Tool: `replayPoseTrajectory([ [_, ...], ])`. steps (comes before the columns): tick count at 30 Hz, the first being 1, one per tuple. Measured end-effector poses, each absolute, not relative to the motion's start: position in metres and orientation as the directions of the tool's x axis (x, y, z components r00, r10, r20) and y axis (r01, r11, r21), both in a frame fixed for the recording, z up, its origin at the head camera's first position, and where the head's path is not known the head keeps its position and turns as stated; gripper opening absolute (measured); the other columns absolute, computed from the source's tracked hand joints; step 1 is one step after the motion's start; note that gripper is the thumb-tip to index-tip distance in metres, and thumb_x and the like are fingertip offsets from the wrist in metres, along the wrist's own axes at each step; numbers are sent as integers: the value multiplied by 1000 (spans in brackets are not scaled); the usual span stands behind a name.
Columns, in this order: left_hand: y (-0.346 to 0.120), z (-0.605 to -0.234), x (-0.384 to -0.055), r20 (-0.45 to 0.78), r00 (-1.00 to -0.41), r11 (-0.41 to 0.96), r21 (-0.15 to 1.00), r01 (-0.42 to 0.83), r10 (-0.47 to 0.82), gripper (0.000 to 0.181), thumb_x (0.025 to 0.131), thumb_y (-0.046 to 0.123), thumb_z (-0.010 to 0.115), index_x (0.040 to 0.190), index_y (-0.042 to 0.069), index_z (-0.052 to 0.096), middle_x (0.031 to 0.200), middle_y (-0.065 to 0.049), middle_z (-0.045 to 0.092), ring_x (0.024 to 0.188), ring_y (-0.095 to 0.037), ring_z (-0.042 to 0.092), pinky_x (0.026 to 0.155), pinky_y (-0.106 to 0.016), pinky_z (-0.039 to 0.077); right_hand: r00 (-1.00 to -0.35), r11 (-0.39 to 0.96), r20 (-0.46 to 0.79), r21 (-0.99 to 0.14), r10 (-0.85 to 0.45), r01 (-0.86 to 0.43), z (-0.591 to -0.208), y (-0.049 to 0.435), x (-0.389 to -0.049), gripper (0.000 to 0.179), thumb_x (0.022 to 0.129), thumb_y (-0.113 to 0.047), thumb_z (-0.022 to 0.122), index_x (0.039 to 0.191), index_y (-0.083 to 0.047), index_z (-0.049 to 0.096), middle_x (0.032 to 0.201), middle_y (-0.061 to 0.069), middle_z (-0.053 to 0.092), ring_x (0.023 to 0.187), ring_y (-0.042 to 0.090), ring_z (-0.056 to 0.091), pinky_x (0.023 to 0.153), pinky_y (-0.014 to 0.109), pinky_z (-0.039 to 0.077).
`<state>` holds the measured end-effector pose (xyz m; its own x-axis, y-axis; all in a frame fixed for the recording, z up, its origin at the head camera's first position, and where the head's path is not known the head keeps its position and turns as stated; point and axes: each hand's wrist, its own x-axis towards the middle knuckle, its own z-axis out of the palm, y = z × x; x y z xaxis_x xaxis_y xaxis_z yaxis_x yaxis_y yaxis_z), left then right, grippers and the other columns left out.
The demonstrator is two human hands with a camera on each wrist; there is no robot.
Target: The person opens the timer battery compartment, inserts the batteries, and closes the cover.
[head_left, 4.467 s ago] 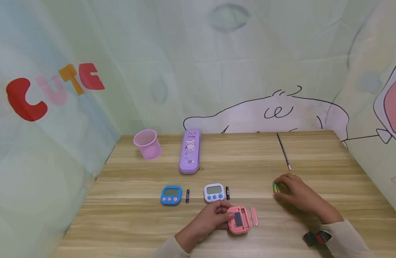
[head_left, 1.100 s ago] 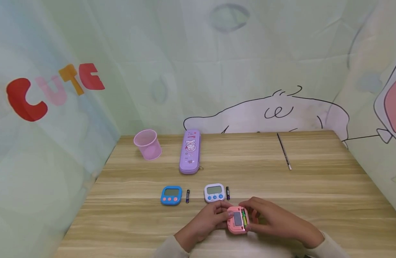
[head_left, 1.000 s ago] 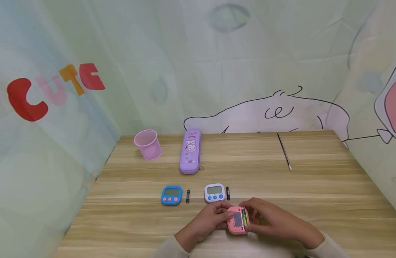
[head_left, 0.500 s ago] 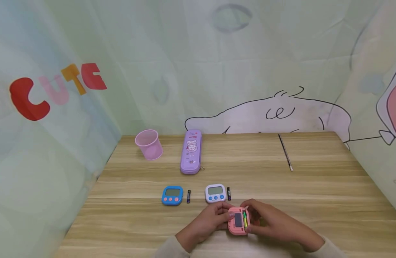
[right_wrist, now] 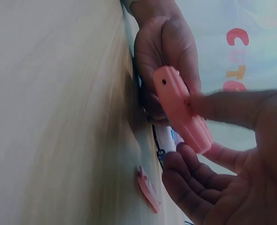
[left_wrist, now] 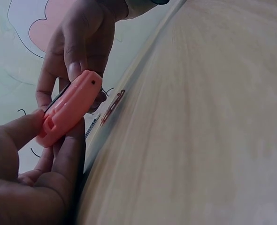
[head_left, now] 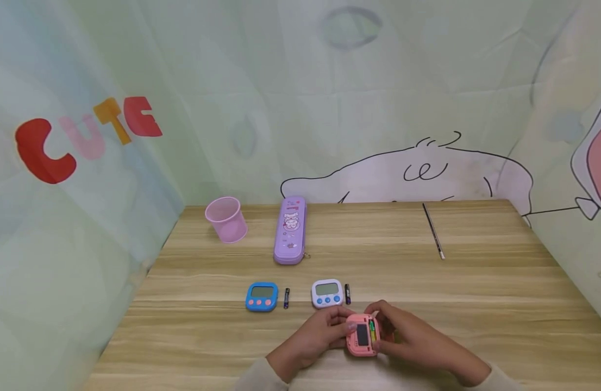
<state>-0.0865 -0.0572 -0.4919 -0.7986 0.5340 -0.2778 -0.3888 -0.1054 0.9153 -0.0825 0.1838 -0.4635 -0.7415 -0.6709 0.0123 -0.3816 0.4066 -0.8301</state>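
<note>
A pink digital timer (head_left: 360, 349), back side up, is held by my left hand (head_left: 310, 338), its thumb lying on the back. A green and yellow battery (head_left: 372, 329) lies in the timer's narrow slot at the right side. My right hand (head_left: 412, 335) grips that side of the timer, with the thumb (right_wrist: 223, 108) pressing on the back by the slot and fingers at the far corner and beneath. The loose pink battery cover (right_wrist: 149, 190) rests on the table in the right wrist view; the right hand mostly hides it in the head view.
On the wooden table (head_left: 193, 347), a blue timer (head_left: 261, 297) and a white timer (head_left: 327, 294) each have a dark battery beside them, a left battery (head_left: 286, 298) and a right battery (head_left: 348, 294). Farther back are a pink cup (head_left: 227, 220), purple pencil case (head_left: 289, 231) and pencil (head_left: 433, 231).
My right hand has brought the green battery leftward from the table to the pink timer, and it now sits in the slot. Over the last second its fingers shifted only slightly; the left hand stayed put.
</note>
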Motion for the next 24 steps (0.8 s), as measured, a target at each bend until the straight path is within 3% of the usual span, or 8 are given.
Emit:
replayPoseTrajectory([
  [7, -57, -493, -87, -284, -790, -105, 910, -400, 544, 28, 95, 6, 61, 120, -5, 57, 111, -15, 64, 102, -25, 65, 87, -35, 56, -756, 434, 0, -819, -655, -376, -465, 184, -81, 42, 92, -33, 68, 127, -22, 48, 95, -8, 60, 83, 8, 57, 69, 26, 53],
  [16, -56, -493, -87, -277, -789, -111, 911, -397, 548, 27, 93, 3, 62, 118, -6, 56, 111, -15, 62, 101, -25, 65, 86, -35, 56, -748, 404, 47, -818, -662, -409, -465, 181, -83, 36, 93, -18, 67, 124, -21, 49, 91, -7, 61, 79, 8, 58, 66, 24, 53],
  [24, -56, -494, -88, -259, -789, -109, 919, -379, 557, 26, 93, 4, 63, 116, -6, 57, 109, -14, 62, 99, -23, 65, 85, -35, 56, -761, 414, 65, -807, -645, -421, -464, 179, -82, 33, 92, -16, 67, 120, -24, 51, 89, -10, 61, 78, 8, 59, 66, 24, 53],
])
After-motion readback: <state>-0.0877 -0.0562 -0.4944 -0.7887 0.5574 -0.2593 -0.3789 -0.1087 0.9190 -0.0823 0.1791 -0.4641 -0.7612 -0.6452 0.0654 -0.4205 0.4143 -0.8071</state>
